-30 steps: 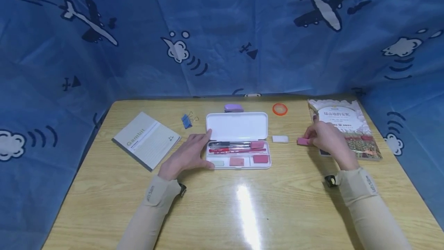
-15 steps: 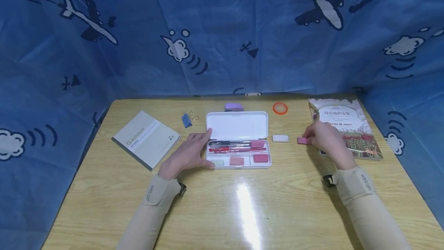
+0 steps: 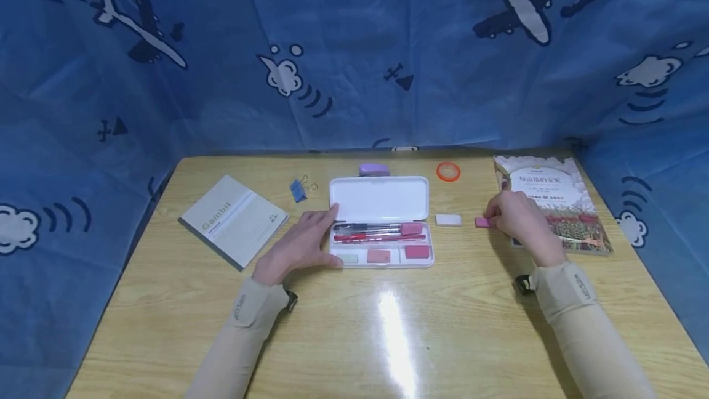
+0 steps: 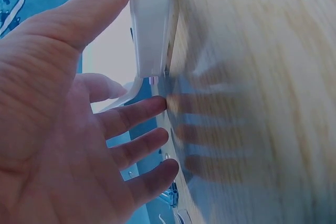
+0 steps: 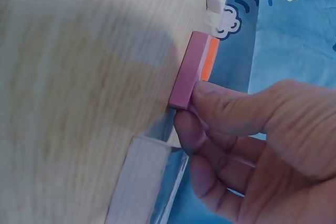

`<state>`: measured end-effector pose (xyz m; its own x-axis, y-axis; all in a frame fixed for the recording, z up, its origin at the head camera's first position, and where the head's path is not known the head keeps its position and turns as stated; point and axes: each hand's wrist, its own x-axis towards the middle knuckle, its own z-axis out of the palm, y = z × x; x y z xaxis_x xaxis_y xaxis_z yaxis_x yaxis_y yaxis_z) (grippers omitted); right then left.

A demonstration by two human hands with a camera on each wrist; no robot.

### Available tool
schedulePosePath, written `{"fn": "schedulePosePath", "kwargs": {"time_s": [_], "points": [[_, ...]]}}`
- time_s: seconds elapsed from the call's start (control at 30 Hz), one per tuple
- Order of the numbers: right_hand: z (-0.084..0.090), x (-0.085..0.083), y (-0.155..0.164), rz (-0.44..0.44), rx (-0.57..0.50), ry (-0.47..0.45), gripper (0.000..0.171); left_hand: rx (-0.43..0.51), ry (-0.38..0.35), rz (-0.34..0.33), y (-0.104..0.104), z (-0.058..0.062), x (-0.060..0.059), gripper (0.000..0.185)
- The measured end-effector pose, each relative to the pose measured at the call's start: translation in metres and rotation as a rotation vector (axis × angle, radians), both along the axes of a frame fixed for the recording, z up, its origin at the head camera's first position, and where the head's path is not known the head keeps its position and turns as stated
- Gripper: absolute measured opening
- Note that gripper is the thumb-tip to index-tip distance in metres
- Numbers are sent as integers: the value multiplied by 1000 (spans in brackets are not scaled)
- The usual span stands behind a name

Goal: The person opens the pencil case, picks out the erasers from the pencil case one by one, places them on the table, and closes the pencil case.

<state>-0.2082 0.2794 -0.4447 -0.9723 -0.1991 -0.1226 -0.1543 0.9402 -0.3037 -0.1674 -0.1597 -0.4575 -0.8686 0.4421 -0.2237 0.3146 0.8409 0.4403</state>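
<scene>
Little has shifted since a second ago: both hands stay where they were, and the pink eraser [image 3: 483,222] has not left the counter [image 3: 388,337].

On the right, the right hand [image 3: 517,217] pinches the pink eraser, thumb and fingers [image 5: 220,109] clamped on its end, as the right wrist view shows. That eraser lies flat on the counter, just right of a white eraser [image 3: 448,220] and touching or just beside the left edge of a book [image 3: 554,202] with a printed cover.

At the middle, the left hand [image 3: 301,245] rests against the left end of the open white pencil case [image 3: 380,201], fingers straight and spread, thumb along the near corner. The case's tray holds pens [image 3: 368,234] and several pink erasers [image 3: 416,252]; its lid lies open on the far side.

Farther left sit a grey notebook [image 3: 232,220] and a blue binder clip [image 3: 299,189]. Beyond the case lie a purple object [image 3: 373,169] and an orange tape ring [image 3: 448,172]. Blue cloth printed with aeroplanes [image 3: 354,48] hangs behind.
</scene>
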Motion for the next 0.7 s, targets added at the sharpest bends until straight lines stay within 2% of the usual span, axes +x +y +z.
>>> {"fn": "schedulePosePath", "kwargs": {"time_s": [0.13, 0.27, 0.5, 0.7], "points": [[3, 0, -2, -13, 17, -2, 7, -1, -3, 5, 0, 1, 0, 120], [8, 4, -8, -5, 2, 59, 8, -1, -3, 5, 0, 0, 0, 120], [15, 11, -27, 52, -47, 175, 21, 6, -7, 15, 0, 0, 0, 120], [16, 14, -46, 143, -88, 233, 15, 8, 1, 9, 1, 0, -1, 121]]}}
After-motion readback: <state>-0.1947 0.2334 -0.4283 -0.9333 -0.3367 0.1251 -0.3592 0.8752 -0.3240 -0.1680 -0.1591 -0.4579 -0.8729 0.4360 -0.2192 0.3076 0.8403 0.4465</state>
